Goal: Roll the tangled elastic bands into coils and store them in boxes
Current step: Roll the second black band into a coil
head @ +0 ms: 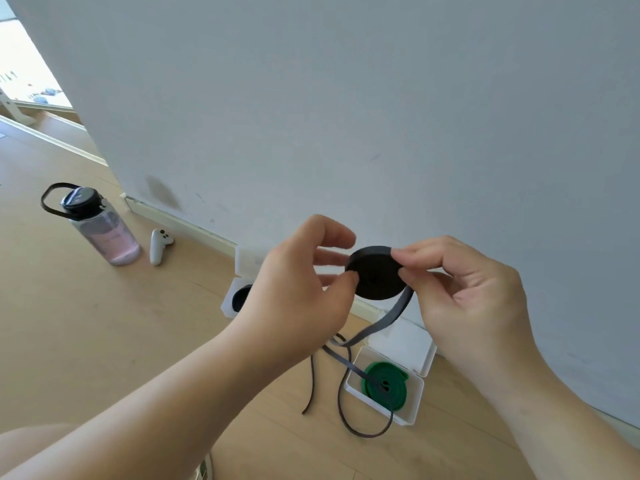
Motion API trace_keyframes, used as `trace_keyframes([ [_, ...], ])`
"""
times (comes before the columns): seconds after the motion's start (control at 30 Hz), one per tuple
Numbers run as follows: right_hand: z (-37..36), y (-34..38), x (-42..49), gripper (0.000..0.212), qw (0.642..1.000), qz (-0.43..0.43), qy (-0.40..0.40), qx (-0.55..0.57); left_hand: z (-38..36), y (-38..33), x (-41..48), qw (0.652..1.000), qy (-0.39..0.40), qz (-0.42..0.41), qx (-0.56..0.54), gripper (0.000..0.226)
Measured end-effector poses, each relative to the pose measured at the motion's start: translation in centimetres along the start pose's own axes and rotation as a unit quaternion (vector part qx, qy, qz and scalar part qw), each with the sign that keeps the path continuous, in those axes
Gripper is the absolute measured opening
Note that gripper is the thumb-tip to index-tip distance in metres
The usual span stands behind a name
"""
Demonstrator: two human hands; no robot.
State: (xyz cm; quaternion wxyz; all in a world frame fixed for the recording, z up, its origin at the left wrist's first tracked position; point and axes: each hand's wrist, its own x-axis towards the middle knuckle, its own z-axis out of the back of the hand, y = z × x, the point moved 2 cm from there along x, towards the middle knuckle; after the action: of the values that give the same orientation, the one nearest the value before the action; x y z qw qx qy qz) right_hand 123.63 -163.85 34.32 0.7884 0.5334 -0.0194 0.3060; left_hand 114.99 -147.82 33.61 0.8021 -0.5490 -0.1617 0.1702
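black flat elastic band coil (377, 273) pinched mid-air between left hand (298, 289) and right hand (460, 289), held on edge for winding; loose tail (346, 403) trailing to floor, over open white plastic box (414, 398) with green coil (382, 384).

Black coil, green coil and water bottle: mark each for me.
Black coil (377, 277), head view, flat face of the roll.
Green coil (382, 384), head view, top of the windings.
Water bottle (105, 233), head view, clear body.
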Motion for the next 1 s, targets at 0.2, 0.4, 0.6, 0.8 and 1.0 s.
trace_keyframes([
  [0.2,-0.2,-0.11,-0.33,0.032,0.992,0.086,0.006,-0.088,-0.27,0.04,-0.14,0.993,0.029,-0.082,0.085,0.028],
  [0.4,0.11,-0.39,0.4,0.033,0.995,-0.077,-0.017,0.062,0.22,0.42,0.67,0.989,-0.002,0.081,-0.124,0.021],
  [0.6,-0.19,-0.13,0.31,0.045,0.999,-0.027,0.01,0.016,-0.46,0.6,0.4,0.992,-0.011,0.075,-0.102,0.014],
  [0.8,-0.48,-0.15,-0.23,0.041,0.998,0.028,0.032,-0.042,-0.66,0.43,0.02,0.989,0.024,-0.106,0.095,0.033],
  [1.0,0.25,-0.29,0.36,0.028,0.993,-0.077,-0.026,0.091,-0.06,0.21,0.4,0.999,-0.02,-0.015,-0.048,0.03],
])
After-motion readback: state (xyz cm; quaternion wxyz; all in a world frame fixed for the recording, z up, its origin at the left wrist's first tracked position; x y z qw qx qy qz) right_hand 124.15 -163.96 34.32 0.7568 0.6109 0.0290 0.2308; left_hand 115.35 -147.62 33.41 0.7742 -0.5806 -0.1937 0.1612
